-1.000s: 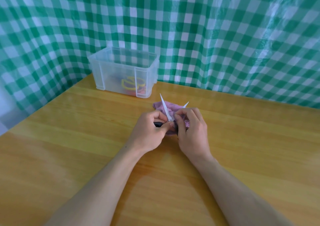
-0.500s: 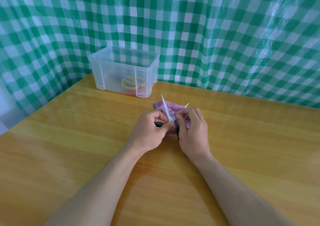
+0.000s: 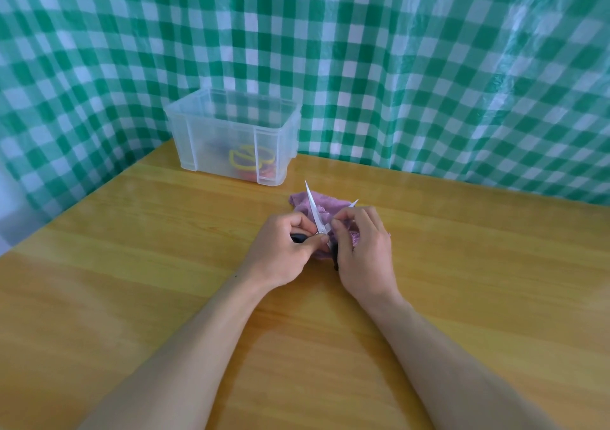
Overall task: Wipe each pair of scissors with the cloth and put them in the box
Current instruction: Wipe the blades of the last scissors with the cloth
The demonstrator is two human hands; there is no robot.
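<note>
A pair of scissors [image 3: 313, 210] with black handles and pale blades spread apart lies over a purple cloth [image 3: 325, 205] on the table. My left hand [image 3: 284, 248] grips one black handle near the pivot. My right hand [image 3: 363, 249] holds the other handle, and its fingers press the cloth against one blade, whose tip sticks out beyond them. The clear plastic box [image 3: 198, 132] stands at the back left; through its wall I see yellow-handled scissors [image 3: 246, 160] and something red inside.
The wooden table [image 3: 132, 281] runs to a green-and-white checked plastic curtain [image 3: 396, 66] along the back and left side. The box sits close to the cloth, just beyond and left of it.
The hands stay in place on the scissors and cloth. The long blade has tilted slightly, and the right fingers have shifted a little along the other blade.
</note>
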